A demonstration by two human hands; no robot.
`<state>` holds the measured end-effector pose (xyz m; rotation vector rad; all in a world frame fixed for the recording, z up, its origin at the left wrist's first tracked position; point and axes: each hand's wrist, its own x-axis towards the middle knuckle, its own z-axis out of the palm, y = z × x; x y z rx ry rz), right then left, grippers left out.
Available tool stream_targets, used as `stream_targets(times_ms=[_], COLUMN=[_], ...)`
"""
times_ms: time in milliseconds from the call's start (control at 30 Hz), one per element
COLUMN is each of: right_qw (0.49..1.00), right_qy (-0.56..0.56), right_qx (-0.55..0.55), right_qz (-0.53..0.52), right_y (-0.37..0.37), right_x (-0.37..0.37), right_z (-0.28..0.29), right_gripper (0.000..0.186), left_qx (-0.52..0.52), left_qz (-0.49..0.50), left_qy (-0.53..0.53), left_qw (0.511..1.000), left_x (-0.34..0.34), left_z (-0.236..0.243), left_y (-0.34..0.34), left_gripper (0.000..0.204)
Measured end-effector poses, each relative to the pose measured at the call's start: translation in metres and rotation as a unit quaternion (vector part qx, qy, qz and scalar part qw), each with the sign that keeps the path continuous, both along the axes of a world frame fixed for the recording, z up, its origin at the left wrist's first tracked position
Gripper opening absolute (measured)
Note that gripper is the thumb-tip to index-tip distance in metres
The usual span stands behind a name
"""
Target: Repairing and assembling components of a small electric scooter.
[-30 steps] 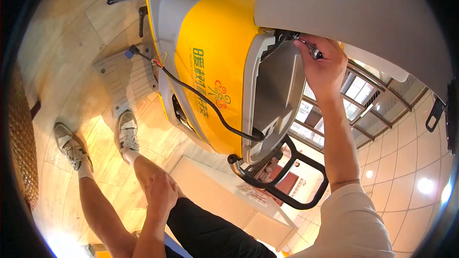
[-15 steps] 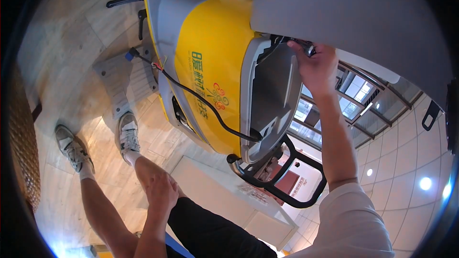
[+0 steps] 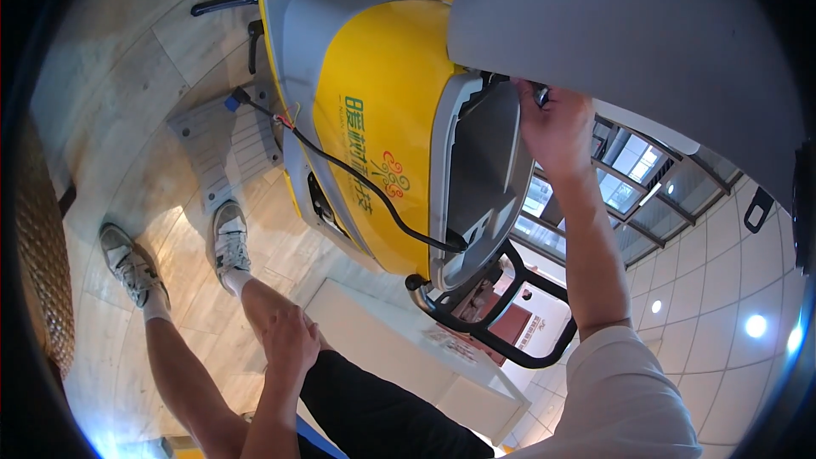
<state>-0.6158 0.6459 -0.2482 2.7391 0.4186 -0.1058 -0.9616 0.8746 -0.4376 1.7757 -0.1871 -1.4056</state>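
Note:
My right hand (image 3: 557,127) is raised into a gap beneath the large grey panel (image 3: 603,17) of a yellow scooter, fingers closed on a small shiny metal tool (image 3: 541,95) whose shape is mostly hidden. Just left of it, the yellow body (image 3: 374,59) borders an open dark compartment (image 3: 476,170). A black cable (image 3: 357,166) with a blue connector (image 3: 234,102) and thin coloured wires hangs across the body. Down at the lower left, my left hand (image 3: 289,340) is wrapped over my leg at the knee.
My shoes (image 3: 132,263) stand on wooden flooring (image 3: 119,76) near a grey ribbed board (image 3: 200,153). A woven surface (image 3: 42,289) borders the left. A black tubular rack (image 3: 544,348) extends below the scooter, by a white counter (image 3: 382,331). Window frames and ceiling lights show at right.
My right hand has shifted slightly down and left, and more of the tool is covered. My left hand stays on my leg. The lighting has turned from warm to cooler.

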Motion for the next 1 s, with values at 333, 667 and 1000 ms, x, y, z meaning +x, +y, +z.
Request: stream_targets(times_ms=[333,667,1000], right_qw=[0.977,0.999,0.990], right_qy=[0.146,-0.015,0.088], right_qx=[-0.075,-0.004,-0.098], right_qz=[0.134,-0.038,0.040], right_y=[-0.019,-0.001,-0.015], right_x=[0.019,-0.001,0.009], right_z=[0.017,-0.001,0.011], right_gripper=[0.014,0.021,0.013], left_qx=[0.001,0.006,-0.018], left_qz=[0.011,0.053,0.045], left_qy=[0.011,0.057,0.020], left_qw=[1.000,0.997,0.999], left_x=[0.003,0.014,0.006], left_z=[0.000,0.006,0.002], left_y=[0.004,0.006,0.005], left_gripper=[0.030,0.029,0.028])
